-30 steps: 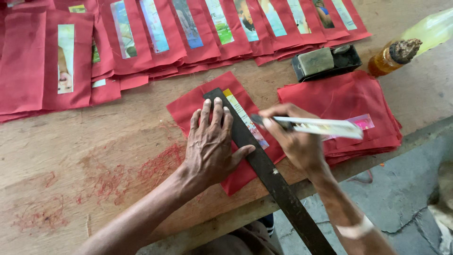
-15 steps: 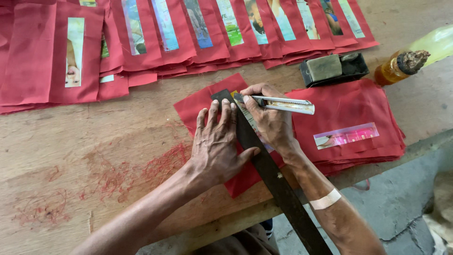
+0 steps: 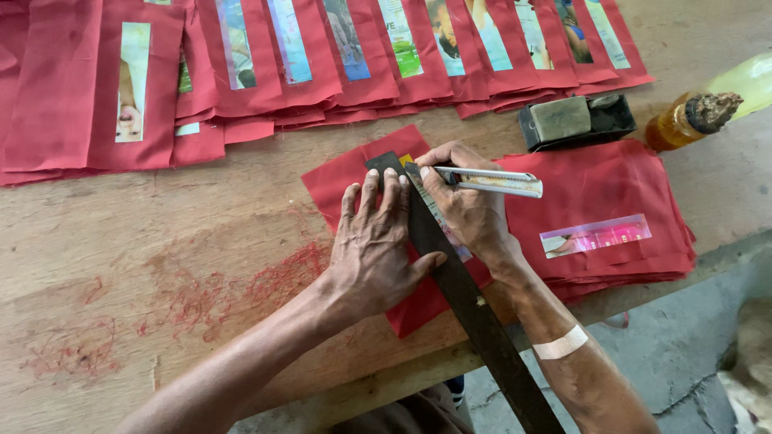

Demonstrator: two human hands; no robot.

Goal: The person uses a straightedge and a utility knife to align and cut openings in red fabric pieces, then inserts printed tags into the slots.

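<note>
Left hand [image 3: 374, 249] still pressed flat on dark ruler [image 3: 462, 293], right hand [image 3: 466, 205] gripping utility knife [image 3: 490, 182], now nearer ruler's 12 o'clock end, red envelope [image 3: 346, 177] beneath, table centre

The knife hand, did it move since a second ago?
Yes. The right hand with the knife slid up the dark ruler, toward its far end on the red paper.

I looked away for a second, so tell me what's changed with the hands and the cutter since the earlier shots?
The right hand carried the cutter up along the dark ruler, from the sheet's near part toward its far end, uncovering the picture strip on the red stack beside it. The left hand stayed flat, pressing the ruler onto the red sheet. Nothing was let go.
</note>
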